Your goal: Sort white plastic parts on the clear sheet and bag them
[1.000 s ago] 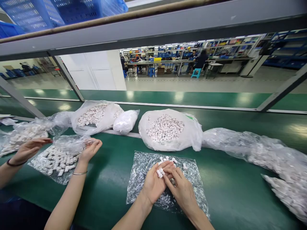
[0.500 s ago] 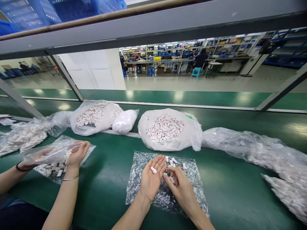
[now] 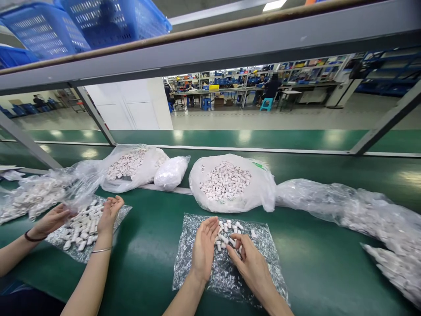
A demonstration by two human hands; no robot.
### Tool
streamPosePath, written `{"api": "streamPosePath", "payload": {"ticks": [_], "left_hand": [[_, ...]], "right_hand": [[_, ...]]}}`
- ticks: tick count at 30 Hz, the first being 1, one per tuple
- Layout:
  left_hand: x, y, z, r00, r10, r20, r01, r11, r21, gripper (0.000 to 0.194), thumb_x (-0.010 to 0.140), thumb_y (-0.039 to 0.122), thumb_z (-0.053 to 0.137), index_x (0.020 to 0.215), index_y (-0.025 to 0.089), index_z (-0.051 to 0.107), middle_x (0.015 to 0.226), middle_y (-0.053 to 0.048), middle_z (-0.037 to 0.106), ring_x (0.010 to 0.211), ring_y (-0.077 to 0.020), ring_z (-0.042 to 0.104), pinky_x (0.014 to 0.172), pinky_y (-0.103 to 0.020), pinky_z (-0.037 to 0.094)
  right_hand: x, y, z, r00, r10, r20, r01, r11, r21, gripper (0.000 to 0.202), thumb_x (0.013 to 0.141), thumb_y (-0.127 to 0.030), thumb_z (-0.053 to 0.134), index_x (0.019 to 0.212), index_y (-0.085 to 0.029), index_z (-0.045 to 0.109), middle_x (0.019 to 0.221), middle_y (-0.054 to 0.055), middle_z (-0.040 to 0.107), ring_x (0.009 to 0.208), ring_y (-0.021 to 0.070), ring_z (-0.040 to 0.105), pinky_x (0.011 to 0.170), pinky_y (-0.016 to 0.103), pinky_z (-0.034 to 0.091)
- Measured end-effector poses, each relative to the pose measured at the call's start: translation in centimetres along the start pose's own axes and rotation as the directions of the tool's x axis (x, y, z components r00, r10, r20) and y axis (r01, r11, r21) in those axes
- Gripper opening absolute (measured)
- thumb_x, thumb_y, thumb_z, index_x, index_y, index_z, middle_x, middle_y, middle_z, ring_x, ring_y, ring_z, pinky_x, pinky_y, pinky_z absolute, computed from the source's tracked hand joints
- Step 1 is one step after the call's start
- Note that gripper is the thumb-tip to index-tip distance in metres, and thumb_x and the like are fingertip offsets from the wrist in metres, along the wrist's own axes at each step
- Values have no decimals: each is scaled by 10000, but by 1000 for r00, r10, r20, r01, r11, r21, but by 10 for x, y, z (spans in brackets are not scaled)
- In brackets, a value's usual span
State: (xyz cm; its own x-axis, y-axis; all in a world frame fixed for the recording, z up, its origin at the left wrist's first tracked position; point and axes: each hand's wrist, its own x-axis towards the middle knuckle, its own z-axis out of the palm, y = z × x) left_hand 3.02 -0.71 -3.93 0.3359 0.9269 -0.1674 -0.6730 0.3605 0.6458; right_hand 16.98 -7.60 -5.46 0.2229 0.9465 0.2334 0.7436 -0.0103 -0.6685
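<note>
My left hand [image 3: 204,248] is open and tipped on its side, palm facing right, fingers stretched out beside a small heap of white plastic pieces [image 3: 228,226]. My right hand [image 3: 249,259] is curled at the near right of the heap. Its thumb and index finger close around a small white plastic piece [image 3: 232,242], partly hidden by the fingers. The loose pieces lie on a clear, crinkled plastic bag [image 3: 194,237] spread flat on the green table [image 3: 151,245].
An open bag of white pieces [image 3: 226,180] stands behind my hands. Further plastic bags [image 3: 355,210] stretch along the right. On the left, a co-worker's hands [image 3: 110,215] are above another heap of pieces [image 3: 82,228]. Blue baskets [image 3: 115,22] sit on the overhead shelf [image 3: 210,48].
My left hand has turned from palm up onto its side, and the white piece has left its palm. The co-worker's hands have moved apart, with the clear bag shifted off their heap.
</note>
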Motion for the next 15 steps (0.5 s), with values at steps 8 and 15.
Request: {"api": "streamPosePath", "payload": {"ticks": [8,15], "left_hand": [[4,0,0,988,135,-82,-112,965,237,254,934,383,542,925,168,676,1024,-81,630,1060,-228,579,961,-358,463],[12,-2,-3,976,183,-118,-148,956,252,274,918,393,527,819,159,629,894,-66,613,888,-203,585,809,-328,472]], "right_hand": [[0,3,0,999,-49,-13,49,999,6,226,980,-437,457,1007,-268,604,795,-1,616,545,158,583,519,256,483],[6,24,4,999,-34,-18,36,994,107,300,909,-538,522,982,-277,651,835,30,682,536,169,604,514,256,533]]}}
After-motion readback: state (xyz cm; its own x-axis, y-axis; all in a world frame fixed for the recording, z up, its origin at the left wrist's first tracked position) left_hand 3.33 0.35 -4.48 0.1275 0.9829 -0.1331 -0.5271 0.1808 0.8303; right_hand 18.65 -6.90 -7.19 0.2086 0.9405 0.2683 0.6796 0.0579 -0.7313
